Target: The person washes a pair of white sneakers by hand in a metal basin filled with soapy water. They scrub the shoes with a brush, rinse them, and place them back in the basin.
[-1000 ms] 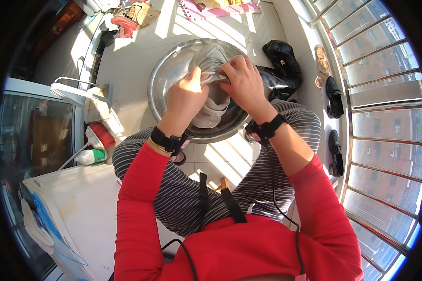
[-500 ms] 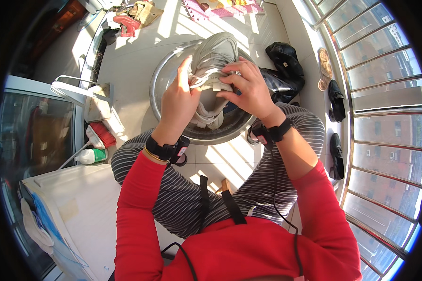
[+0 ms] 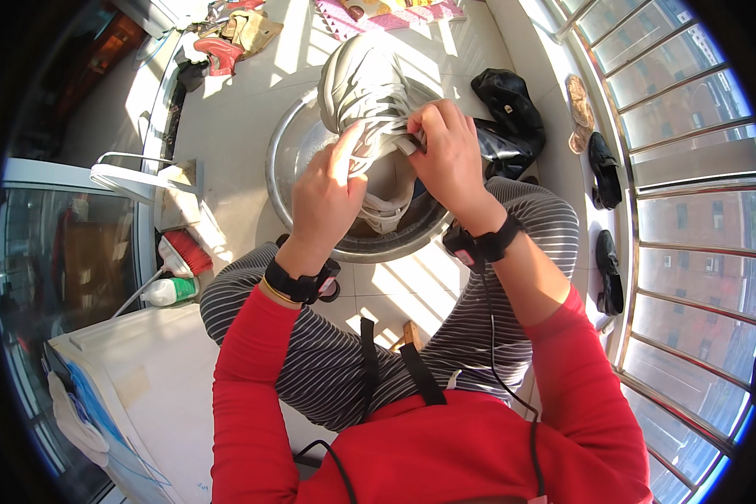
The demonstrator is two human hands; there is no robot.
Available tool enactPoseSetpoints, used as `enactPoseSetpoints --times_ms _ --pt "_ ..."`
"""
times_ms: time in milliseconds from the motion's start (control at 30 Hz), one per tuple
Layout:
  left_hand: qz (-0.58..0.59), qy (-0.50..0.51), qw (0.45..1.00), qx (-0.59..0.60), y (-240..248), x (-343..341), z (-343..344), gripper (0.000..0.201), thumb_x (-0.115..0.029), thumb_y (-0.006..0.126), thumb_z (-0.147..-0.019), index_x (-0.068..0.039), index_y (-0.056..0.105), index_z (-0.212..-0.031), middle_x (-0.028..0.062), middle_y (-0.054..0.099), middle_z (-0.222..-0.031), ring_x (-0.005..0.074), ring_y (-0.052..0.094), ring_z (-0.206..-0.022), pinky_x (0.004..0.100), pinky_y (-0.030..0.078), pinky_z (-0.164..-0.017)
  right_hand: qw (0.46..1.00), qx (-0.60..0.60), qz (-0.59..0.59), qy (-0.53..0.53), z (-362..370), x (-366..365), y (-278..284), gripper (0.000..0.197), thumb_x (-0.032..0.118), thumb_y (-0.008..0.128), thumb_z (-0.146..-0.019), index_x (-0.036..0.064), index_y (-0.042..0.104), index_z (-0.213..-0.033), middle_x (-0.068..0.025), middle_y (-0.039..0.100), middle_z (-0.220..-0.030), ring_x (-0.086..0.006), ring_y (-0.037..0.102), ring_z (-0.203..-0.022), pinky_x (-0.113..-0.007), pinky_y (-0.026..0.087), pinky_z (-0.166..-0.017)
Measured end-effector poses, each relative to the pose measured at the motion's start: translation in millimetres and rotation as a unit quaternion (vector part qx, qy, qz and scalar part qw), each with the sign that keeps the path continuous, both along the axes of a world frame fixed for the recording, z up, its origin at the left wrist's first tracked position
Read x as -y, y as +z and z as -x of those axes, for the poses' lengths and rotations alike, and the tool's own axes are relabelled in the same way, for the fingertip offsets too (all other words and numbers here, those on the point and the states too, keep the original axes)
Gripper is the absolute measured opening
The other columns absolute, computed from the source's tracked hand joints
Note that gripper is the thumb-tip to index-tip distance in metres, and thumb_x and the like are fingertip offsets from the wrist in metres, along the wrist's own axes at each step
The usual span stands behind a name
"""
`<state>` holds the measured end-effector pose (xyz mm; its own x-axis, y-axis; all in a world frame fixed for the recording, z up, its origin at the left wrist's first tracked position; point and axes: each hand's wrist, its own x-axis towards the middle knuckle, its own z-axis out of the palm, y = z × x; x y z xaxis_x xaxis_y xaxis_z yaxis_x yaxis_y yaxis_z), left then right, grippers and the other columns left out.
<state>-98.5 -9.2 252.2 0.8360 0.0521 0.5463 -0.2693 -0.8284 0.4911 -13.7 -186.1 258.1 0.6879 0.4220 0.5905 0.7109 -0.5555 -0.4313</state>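
Note:
A pale grey-white sneaker is held over a round metal basin, its toe pointing away from me and tilted slightly left. My left hand grips the left side of the shoe by the laces, thumb and forefinger closed. At the right of the opening, my right hand pinches the top of the tongue and lace area. Its fingertips partly cover what they hold. The heel hangs toward me, over the basin's near side. The basin's contents are mostly hidden by shoe and hands.
Black boots lie right of the basin, with black shoes along the barred window. A red-bristled brush and a green-and-white bottle are at left. More shoes and a pink mat lie farther away.
The sneaker's toe has swung left and away from me. My right hand has turned, its spread fingers now drawn together in a pinch at the tongue. My left hand has slid slightly down and right.

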Motion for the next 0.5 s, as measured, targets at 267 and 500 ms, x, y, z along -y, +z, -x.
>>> enactPoseSetpoints --times_ms 267,500 --pt "-0.025 0.037 0.999 0.007 0 -10 -2 0.059 0.0 0.063 -0.081 -0.008 0.054 -0.139 0.0128 0.067 -0.102 0.0263 0.066 -0.083 0.0345 0.055 -0.075 0.963 -0.118 -0.156 0.186 -6 15 17 0.041 0.008 0.082 -0.076 0.0065 0.06 -0.111 -0.0089 0.057 -0.103 -0.0271 0.059 -0.098 -0.035 0.049 -0.088" --pt "-0.072 0.04 0.996 0.035 4 -3 -5 0.058 -0.001 0.065 -0.081 -0.011 0.057 -0.137 0.0113 0.069 -0.102 0.0264 0.069 -0.084 0.0361 0.056 -0.073 0.995 0.028 -0.023 0.092 0 11 21 0.028 0.009 0.08 -0.072 0.0104 0.067 -0.097 -0.003 0.061 -0.092 -0.0256 0.061 -0.09 -0.036 0.049 -0.079"
